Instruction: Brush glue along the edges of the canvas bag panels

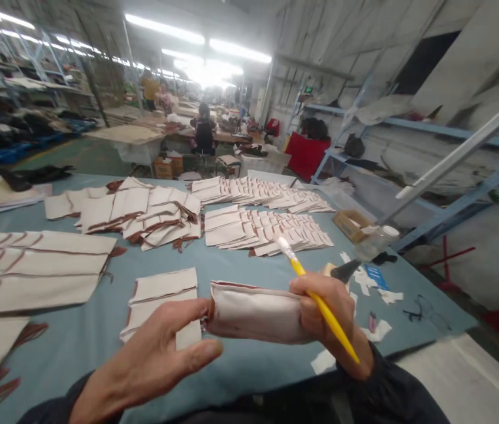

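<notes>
A long cream piece with brown edging (255, 312) is held above the blue-green table. Its right end is gripped in my right hand (329, 306), which also has a yellow-handled brush (331, 321) between its fingers, white bristles pointing up and left. At the piece's left end is my left hand (156, 347), thumb and fingers apart, a fingertip at the brown edge. Whether that fingertip presses on it is hard to tell. Behind my left hand, a similar cream piece (165, 288) lies flat on the table, partly covered by the hand.
Overlapping rows of cream pieces (267, 229) lie at the table's back, with more stacks (41, 265) at left. A cardboard box (352, 226), a clear jar (377, 242), paper scraps and glasses (426, 312) sit at right. People are in the distance.
</notes>
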`<action>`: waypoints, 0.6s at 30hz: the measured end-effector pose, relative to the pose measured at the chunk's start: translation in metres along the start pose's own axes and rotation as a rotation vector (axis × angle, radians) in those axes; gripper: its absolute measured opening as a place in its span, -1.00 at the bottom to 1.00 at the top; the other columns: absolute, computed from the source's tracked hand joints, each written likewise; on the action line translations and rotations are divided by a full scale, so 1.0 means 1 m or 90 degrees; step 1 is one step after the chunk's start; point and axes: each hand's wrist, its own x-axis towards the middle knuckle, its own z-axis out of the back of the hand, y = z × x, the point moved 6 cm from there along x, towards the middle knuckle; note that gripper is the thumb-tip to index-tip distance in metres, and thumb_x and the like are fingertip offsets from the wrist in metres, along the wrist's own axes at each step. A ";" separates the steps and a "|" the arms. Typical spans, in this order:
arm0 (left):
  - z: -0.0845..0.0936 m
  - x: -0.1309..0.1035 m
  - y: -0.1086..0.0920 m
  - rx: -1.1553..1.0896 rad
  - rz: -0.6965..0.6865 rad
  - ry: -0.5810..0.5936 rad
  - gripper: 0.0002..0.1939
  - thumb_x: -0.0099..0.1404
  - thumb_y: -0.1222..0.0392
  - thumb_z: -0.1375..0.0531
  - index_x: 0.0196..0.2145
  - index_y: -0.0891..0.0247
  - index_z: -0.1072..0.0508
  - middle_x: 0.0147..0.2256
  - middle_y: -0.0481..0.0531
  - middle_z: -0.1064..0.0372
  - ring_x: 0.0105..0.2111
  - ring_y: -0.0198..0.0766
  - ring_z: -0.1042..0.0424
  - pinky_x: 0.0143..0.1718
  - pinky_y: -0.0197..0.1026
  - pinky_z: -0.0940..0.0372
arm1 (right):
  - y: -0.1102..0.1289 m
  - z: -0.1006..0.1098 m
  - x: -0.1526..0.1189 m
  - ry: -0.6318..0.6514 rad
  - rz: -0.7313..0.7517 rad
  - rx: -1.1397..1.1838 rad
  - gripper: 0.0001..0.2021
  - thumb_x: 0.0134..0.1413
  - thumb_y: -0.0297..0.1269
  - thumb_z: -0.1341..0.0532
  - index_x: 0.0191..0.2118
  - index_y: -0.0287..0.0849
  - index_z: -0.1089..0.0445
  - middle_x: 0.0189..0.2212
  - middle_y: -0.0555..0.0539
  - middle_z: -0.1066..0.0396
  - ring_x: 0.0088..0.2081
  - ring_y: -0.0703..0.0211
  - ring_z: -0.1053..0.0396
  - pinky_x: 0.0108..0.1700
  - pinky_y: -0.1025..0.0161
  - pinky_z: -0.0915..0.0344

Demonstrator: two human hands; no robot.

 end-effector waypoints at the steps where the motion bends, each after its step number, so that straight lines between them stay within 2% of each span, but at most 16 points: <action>1: -0.003 0.002 -0.001 -0.006 0.021 0.008 -0.71 0.32 -0.05 -0.27 -0.23 0.21 -0.64 -0.28 0.04 -0.58 -0.22 -0.07 -0.51 -0.04 -0.15 -0.42 | 0.001 -0.003 -0.001 0.011 0.010 0.014 -0.81 0.45 -0.17 -0.08 -0.06 -0.02 -0.42 -0.45 0.03 -0.53 -0.47 0.18 -0.49 -0.38 0.26 -0.43; 4: -0.017 0.004 0.008 -0.146 0.118 0.019 -0.64 0.35 -0.10 -0.21 -0.25 0.27 -0.60 -0.42 0.02 -0.47 -0.37 -0.16 -0.43 -0.21 -0.18 -0.42 | -0.003 -0.015 -0.005 0.029 -0.014 0.033 -0.78 0.47 -0.15 -0.05 -0.06 -0.03 -0.42 -0.45 0.04 -0.52 -0.47 0.21 -0.49 -0.37 0.29 -0.42; 8: -0.037 0.004 0.020 -0.396 0.225 0.002 -0.59 0.26 -0.12 -0.34 -0.19 0.33 -0.59 -0.47 -0.03 -0.40 -0.48 -0.30 -0.32 -0.43 -0.33 -0.28 | -0.017 -0.029 -0.016 0.027 -0.129 0.092 -0.73 0.47 -0.15 -0.03 -0.01 -0.06 -0.45 -0.42 0.03 -0.52 -0.43 0.21 -0.51 -0.28 0.25 -0.46; 11: -0.044 0.003 0.020 -0.471 0.283 -0.029 -0.62 0.18 -0.04 -0.42 -0.23 0.34 -0.60 -0.48 -0.02 -0.41 -0.50 -0.34 -0.28 -0.50 -0.37 -0.18 | -0.025 -0.026 -0.025 -0.102 -0.256 0.169 -0.69 0.47 -0.15 0.00 -0.02 -0.09 -0.47 -0.44 0.01 -0.47 -0.46 0.19 -0.47 -0.38 0.22 -0.43; 13: -0.046 0.002 0.021 -0.488 0.315 -0.039 -0.63 0.15 -0.02 -0.44 -0.24 0.34 -0.60 -0.47 -0.02 -0.42 -0.50 -0.34 -0.27 -0.51 -0.38 -0.15 | -0.022 -0.022 -0.029 -0.202 -0.315 0.226 -0.69 0.47 -0.18 0.01 -0.10 -0.09 -0.48 -0.50 0.04 -0.42 -0.54 0.21 -0.39 -0.48 0.25 -0.35; 15: -0.048 0.000 0.024 -0.492 0.335 -0.030 -0.62 0.14 -0.03 -0.45 -0.24 0.34 -0.60 -0.48 -0.03 -0.40 -0.52 -0.37 -0.23 -0.53 -0.39 -0.12 | -0.010 -0.023 -0.025 -0.219 -0.293 0.291 -0.70 0.46 -0.20 -0.02 -0.18 -0.07 -0.49 -0.58 0.08 -0.37 -0.63 0.26 -0.30 -0.54 0.28 -0.29; 18: -0.049 -0.004 0.032 -0.488 0.355 -0.017 -0.61 0.19 -0.05 -0.42 -0.20 0.33 -0.60 -0.45 -0.03 -0.40 -0.53 -0.39 -0.21 -0.54 -0.38 -0.10 | 0.011 -0.032 -0.012 -0.122 -0.178 0.338 -0.74 0.44 -0.20 -0.08 -0.24 -0.06 -0.49 -0.60 0.08 -0.40 -0.63 0.27 -0.33 -0.50 0.28 -0.35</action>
